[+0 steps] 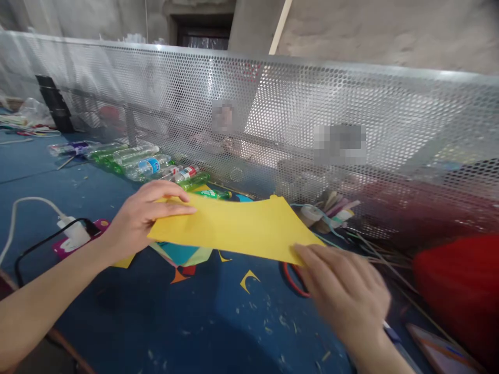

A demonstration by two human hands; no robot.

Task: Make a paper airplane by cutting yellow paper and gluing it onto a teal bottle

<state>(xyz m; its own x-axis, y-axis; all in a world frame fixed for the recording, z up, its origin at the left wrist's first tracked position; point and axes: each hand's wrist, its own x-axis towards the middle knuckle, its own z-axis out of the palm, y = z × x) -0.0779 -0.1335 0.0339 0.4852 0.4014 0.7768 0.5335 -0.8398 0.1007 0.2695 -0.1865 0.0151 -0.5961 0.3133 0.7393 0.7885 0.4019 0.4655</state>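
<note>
Bottles point(144, 163) lie in a row beyond the left fingers point(167, 190), along a mesh screen point(273, 104). A white plug point(74, 234) sits left of them. A red ring point(289, 278) lies just under the right fingers point(310, 255), a tape roll point(311, 212) beyond

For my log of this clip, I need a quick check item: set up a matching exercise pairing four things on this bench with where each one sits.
Things:
1. yellow sheet
2. plastic bottles
3. white plug
4. yellow scraps

Places:
A. lying in a row along the perforated screen
B. pinched by the left hand, with the right hand at its near corner
C. loose on the blue tabletop, below the sheet
D. far left, at the end of a white cable

Pairs: 1-B, 2-A, 3-D, 4-C
</note>
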